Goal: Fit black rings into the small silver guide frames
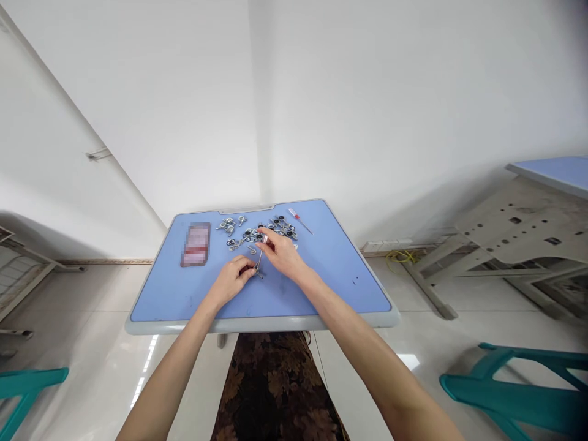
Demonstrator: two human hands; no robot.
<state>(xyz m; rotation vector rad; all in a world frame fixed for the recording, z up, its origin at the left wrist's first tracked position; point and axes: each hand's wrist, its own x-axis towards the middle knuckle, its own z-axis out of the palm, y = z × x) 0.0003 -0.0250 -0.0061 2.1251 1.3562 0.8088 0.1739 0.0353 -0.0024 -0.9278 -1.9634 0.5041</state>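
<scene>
On the blue tabletop [294, 300], my left hand [233, 277] pinches a small metal part [258, 274] near the table's middle. My right hand [279, 251] is closed round the handle of a screwdriver [260, 257], whose shaft points down and meets the small part. Behind my hands lie several metal parts with dark round pieces [250, 235]. A smaller group of metal parts [228, 225] sits farther back to the left. At the back right rests a second screwdriver [301, 222] with a red and clear handle.
A blurred pinkish rectangular item [196, 245] lies on the table's left side. A white wall [206, 110] rises behind the table. Another desk [519, 214] stands at the right, with a green stool [514, 392] below it. Part of a second green stool [27, 386] shows at lower left.
</scene>
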